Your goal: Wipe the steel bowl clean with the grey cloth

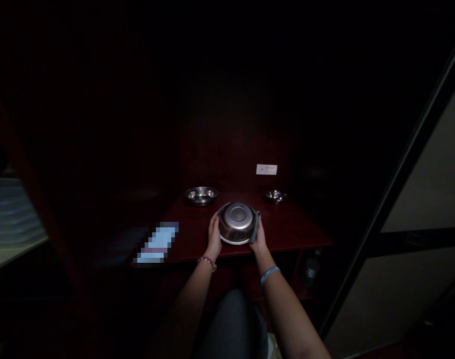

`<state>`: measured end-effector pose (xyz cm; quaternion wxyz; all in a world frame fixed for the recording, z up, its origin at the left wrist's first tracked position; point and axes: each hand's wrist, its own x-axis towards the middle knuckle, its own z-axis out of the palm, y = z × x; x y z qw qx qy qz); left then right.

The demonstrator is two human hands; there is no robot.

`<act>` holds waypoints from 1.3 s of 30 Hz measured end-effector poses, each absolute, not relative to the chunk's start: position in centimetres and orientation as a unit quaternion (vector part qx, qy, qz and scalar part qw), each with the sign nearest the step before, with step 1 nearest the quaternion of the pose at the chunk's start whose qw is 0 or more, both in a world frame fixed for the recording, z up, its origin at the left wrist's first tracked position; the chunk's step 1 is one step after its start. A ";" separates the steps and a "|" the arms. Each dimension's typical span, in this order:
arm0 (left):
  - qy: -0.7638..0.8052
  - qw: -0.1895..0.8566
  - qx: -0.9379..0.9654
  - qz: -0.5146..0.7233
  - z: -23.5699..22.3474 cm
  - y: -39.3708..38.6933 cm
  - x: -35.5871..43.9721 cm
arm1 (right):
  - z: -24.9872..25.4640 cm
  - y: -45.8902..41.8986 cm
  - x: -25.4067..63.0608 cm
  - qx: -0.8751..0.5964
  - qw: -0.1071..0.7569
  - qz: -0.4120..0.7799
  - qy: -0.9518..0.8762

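A shiny metal bowl (237,222) sits upside down in the middle, its base facing up. Under it shows the white rim (234,242) of what looks like a plate. My left hand (214,237) is wrapped round the left side of the bowl and plate. On the opposite side my right hand (260,235) grips them, with a grey-green cloth (254,230) between the palm and the bowl. Both hands hold this pair over the front part of a dark red wooden shelf (294,229); whether it touches the surface I cannot tell.
A wide metal dish (201,196) stands at the back left of the shelf, a smaller metal bowl (275,197) at the back right. Behind is a white wall socket (266,169). A blurred-out bright patch (158,243), stacked plates (12,212) and a bottle (311,269) lie around.
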<state>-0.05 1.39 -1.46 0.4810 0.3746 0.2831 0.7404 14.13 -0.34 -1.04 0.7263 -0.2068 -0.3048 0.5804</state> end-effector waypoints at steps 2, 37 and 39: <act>0.296 0.481 0.367 0.739 -1.5 1.3 0.0 | -1.0 -0.3 14.2 -0.206 0.729 0.578 -0.304; 0.287 0.498 0.356 0.736 -1.5 1.6 -0.3 | -0.4 -0.8 13.9 -0.194 0.727 0.592 -0.289; 0.289 0.498 0.356 0.736 -1.5 1.6 -0.2 | -0.4 -0.8 14.0 -0.194 0.727 0.592 -0.287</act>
